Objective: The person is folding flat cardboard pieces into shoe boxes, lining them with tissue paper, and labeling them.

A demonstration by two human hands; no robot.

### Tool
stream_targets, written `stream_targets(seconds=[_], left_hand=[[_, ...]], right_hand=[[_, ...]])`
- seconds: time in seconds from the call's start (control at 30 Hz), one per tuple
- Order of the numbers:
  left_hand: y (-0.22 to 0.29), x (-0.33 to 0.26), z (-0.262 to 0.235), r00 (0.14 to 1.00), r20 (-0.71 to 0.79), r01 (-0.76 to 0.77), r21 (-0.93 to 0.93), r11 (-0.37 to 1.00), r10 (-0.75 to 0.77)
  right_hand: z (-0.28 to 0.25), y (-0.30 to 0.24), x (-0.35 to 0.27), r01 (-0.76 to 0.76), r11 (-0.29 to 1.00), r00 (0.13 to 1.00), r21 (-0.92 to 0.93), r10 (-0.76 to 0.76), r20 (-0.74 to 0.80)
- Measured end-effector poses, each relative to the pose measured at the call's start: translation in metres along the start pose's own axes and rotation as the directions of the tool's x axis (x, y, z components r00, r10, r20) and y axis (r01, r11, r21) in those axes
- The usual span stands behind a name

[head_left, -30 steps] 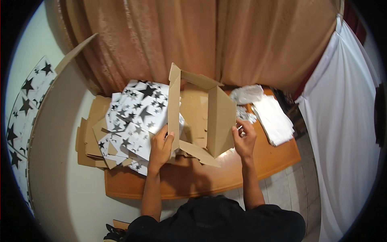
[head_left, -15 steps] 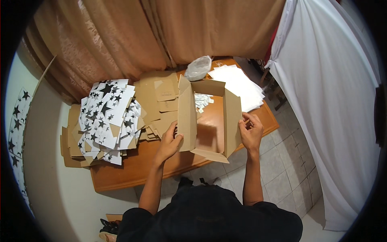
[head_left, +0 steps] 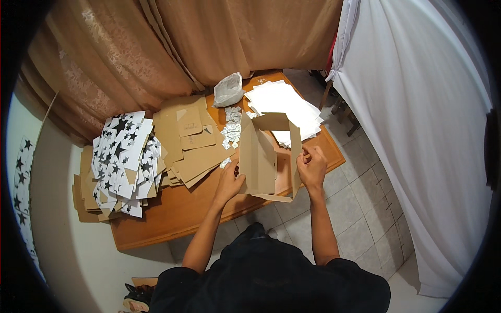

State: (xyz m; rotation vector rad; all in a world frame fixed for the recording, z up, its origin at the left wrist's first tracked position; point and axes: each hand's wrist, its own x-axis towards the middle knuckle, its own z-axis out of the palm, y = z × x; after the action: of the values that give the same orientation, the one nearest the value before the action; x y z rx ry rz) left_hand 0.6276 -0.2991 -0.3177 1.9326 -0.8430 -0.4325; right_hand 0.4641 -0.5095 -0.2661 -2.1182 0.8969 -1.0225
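Note:
Between my two hands is a brown cardboard box (head_left: 259, 161), folded into an open frame, its flaps sticking out and the table showing through it. My left hand (head_left: 231, 182) grips its left side near the lower corner, with some fingers hidden behind the panel. On the right side, my right hand (head_left: 312, 166) pinches the edge of the box between thumb and fingers. Small whitish packets (head_left: 231, 134) lie on the table just beyond the box's left side. Behind the box, a stack of white sheets (head_left: 284, 107) is partly covered by it.
Flat cardboard pieces (head_left: 201, 156) are stacked left of the box. Farther left is a pile of white sheets with black stars (head_left: 122, 156). A clear plastic bag (head_left: 228, 89) sits at the back of the wooden table (head_left: 172, 214). A white curtain (head_left: 412, 130) hangs at right.
The box has turned and narrowed, so its left panel now faces me more. My view has shifted, uncovering more of the small packets. Both hands keep their hold.

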Motion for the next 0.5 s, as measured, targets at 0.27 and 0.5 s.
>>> stream_targets(seconds=[0.27,0.5], left_hand=[[-0.023,0.025,0.009,0.997,-0.005,-0.074,0.167,0.983,0.076],[-0.06,0.024,0.026,0.997,0.073,-0.018,0.164,0.986,0.006]], right_hand=[[0.051,0.024,0.01,-0.055,0.996,0.994,0.067,0.048,0.103],[0.103,0.058,-0.006,0.053,0.997,0.984,0.06,-0.062,0.165]])
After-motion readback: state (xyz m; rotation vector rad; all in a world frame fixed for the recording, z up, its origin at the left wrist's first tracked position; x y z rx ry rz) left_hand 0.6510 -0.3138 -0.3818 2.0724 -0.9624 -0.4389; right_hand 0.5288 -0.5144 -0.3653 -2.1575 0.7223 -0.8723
